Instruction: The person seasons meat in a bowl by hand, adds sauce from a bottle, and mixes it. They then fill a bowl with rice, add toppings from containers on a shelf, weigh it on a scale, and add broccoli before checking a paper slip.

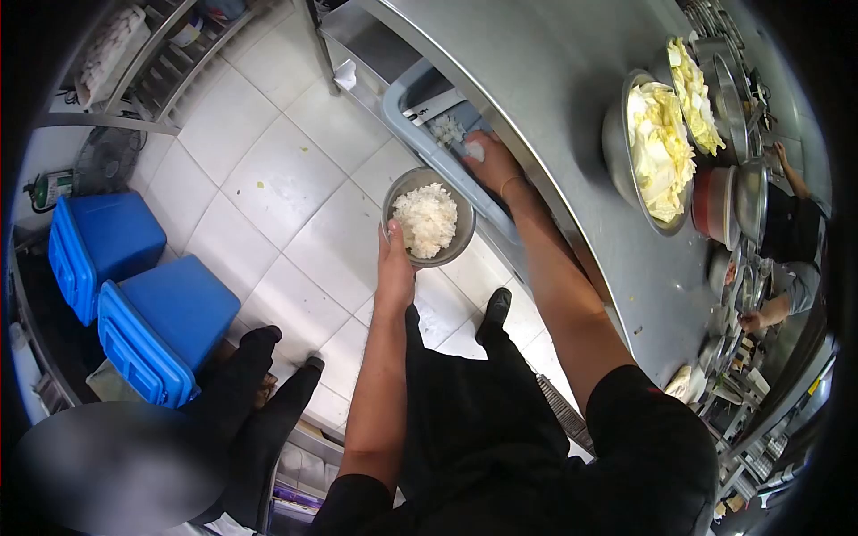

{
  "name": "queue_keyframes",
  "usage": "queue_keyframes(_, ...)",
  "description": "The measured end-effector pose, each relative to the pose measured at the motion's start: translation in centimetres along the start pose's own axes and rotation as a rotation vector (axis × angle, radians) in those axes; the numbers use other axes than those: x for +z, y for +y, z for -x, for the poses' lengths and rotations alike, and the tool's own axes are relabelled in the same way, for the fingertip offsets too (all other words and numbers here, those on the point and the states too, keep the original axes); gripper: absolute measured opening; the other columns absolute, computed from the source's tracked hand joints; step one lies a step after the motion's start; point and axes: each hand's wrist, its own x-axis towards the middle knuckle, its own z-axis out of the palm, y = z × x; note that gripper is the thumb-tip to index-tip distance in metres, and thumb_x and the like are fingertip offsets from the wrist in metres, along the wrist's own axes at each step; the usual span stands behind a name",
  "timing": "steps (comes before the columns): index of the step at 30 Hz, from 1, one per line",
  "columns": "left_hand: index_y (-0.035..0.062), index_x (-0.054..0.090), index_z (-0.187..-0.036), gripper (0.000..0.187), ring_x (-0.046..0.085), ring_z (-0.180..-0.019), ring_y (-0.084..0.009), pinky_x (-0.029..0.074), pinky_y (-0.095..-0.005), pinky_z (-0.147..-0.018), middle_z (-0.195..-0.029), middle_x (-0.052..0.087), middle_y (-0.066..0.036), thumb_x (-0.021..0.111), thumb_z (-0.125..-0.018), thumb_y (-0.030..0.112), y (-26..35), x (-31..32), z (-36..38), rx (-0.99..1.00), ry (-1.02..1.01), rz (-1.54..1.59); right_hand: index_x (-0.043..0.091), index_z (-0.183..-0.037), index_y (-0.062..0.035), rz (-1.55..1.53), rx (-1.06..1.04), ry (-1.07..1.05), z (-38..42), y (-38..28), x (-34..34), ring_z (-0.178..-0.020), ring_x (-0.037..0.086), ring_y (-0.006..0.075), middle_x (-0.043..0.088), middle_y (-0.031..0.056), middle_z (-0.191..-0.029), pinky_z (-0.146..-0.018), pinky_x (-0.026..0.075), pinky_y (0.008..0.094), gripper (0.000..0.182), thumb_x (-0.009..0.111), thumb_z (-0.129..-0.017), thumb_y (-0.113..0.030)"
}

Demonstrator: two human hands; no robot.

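Note:
My left hand (394,263) grips the rim of a round metal bowl (391,198), thumb on the near side. White cooked rice (425,220) is heaped in the bowl, which hangs over the floor beside a grey-blue plastic tub (399,116). My right hand (497,166) reaches into the tub under the table edge, its fingers curled around a small white lump (475,150) whose kind I cannot make out. More white rice (446,129) lies in the tub near those fingers. A flat white strip with dark marks (435,105) rests there too.
On the steel table (554,62), metal bowls of cut cabbage (660,152) stand at the right. Two blue lidded boxes (170,313) sit on the tiled floor at left. Another person's dark-trousered legs (259,384) are close by at lower left; others work beyond the table.

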Motion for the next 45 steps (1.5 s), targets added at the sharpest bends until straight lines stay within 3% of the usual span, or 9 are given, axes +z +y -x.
queue_keyframes(6,0.0050,0.031,-0.152,0.067,0.065,-0.119,-0.0257,0.061,-0.0415,-0.088,-0.139,0.057,-0.015,0.038,-0.107,0.054,-0.8,-0.1,-0.4,0.021,0.011,0.000,0.059,-0.131,-0.0146,-0.245,0.024,0.101,-2.6,-2.2,0.8,-0.118,0.061,0.0367,0.064,0.0206,-0.125,-0.103,0.048,0.0412,0.054,0.080,-0.084,-0.030)
queue_keyframes(10,0.0060,0.032,-0.152,0.066,0.065,-0.118,-0.0257,0.061,-0.0412,-0.088,-0.139,0.057,-0.014,0.038,-0.107,0.054,-0.7,0.0,-0.6,-0.012,-0.012,0.025,0.060,-0.131,-0.0141,0.104,-0.267,0.258,-4.9,-3.3,3.5,-0.109,0.066,0.0334,0.066,0.0199,-0.116,-0.096,0.051,0.0391,0.053,0.079,-0.085,-0.032)
queue_keyframes(13,0.0070,0.033,-0.152,0.065,0.065,-0.119,-0.0257,0.060,-0.0413,-0.089,-0.140,0.057,-0.014,0.037,-0.107,0.054,-0.6,-0.2,-0.3,-0.046,-0.015,0.031,0.058,-0.134,-0.0159,0.143,-0.137,0.183,-6.5,-2.5,3.8,-0.115,0.064,0.0275,0.066,0.0163,-0.122,-0.097,0.051,0.0387,0.056,0.079,-0.085,-0.034)
queue_keyframes(20,0.0075,0.037,-0.151,0.068,0.063,-0.122,-0.0237,0.058,-0.0431,-0.089,-0.141,0.057,-0.011,0.034,-0.107,0.059,1.8,-0.5,2.8,-0.099,-0.038,-0.075,0.059,-0.120,-0.0076,-0.893,-0.042,0.003,2.3,0.8,-0.5,-0.100,0.059,0.0163,0.061,0.0028,-0.109,-0.079,0.052,0.0344,0.043,0.074,-0.089,-0.033)
queue_keyframes(22,0.0068,0.039,-0.150,0.069,0.061,-0.125,-0.0236,0.055,-0.0447,-0.096,-0.142,0.057,-0.010,0.035,-0.106,0.059,1.4,-1.8,3.8,-0.117,-0.075,-0.130,0.062,-0.117,-0.0080,-0.877,-0.009,-0.197,9.8,-4.4,-3.0,-0.105,0.058,0.0165,0.063,0.0049,-0.113,-0.087,0.053,0.0353,0.039,0.076,-0.089,-0.031)
queue_keyframes(25,0.0028,0.043,-0.147,0.064,0.061,-0.124,-0.0252,0.053,-0.0412,-0.100,-0.141,0.057,-0.013,0.038,-0.108,0.053,1.9,-0.2,8.2,-0.123,-0.144,-0.096,0.067,-0.115,-0.0067,-0.378,-0.408,0.137,19.3,-8.5,0.9,-0.114,0.060,0.0307,0.065,0.0157,-0.119,-0.100,0.048,0.0400,0.033,0.073,-0.084,-0.018)
queue_keyframes(27,0.0034,0.042,-0.148,0.065,0.060,-0.124,-0.0285,0.053,-0.0431,-0.100,-0.142,0.055,-0.015,0.039,-0.108,0.053,0.5,0.5,11.7,-0.091,-0.186,-0.197,0.054,-0.140,-0.0050,0.187,-0.345,0.165,27.3,-10.8,0.5,-0.132,0.050,0.0394,0.055,0.0216,-0.141,-0.114,0.039,0.0460,0.064,0.072,-0.079,-0.015)
queue_keyframes(39,-0.0012,0.043,-0.145,0.070,0.060,-0.124,-0.0277,0.054,-0.0441,-0.097,-0.139,0.056,-0.018,0.041,-0.106,0.057,-18.0,20.5,32.3,-0.548,-0.752,-0.912,0.038,-0.156,-0.0214,0.076,0.260,0.127,66.7,2.7,-13.7,-0.150,0.027,0.0466,0.022,0.0186,-0.166,-0.114,0.025,0.0697,0.065,0.060,-0.096,-0.028)
queue_keyframes(45,0.0038,0.047,-0.145,0.062,0.062,-0.123,-0.0273,0.054,-0.0446,-0.099,-0.140,0.059,-0.012,0.045,-0.106,0.052,-36.2,36.6,47.5,-0.540,-1.078,-1.046,0.066,-0.131,-0.0198,0.061,0.516,0.654,93.1,12.6,-20.2,-0.116,0.062,0.0378,0.050,0.0172,-0.148,-0.095,0.054,0.0413,0.040,0.063,-0.092,-0.019)
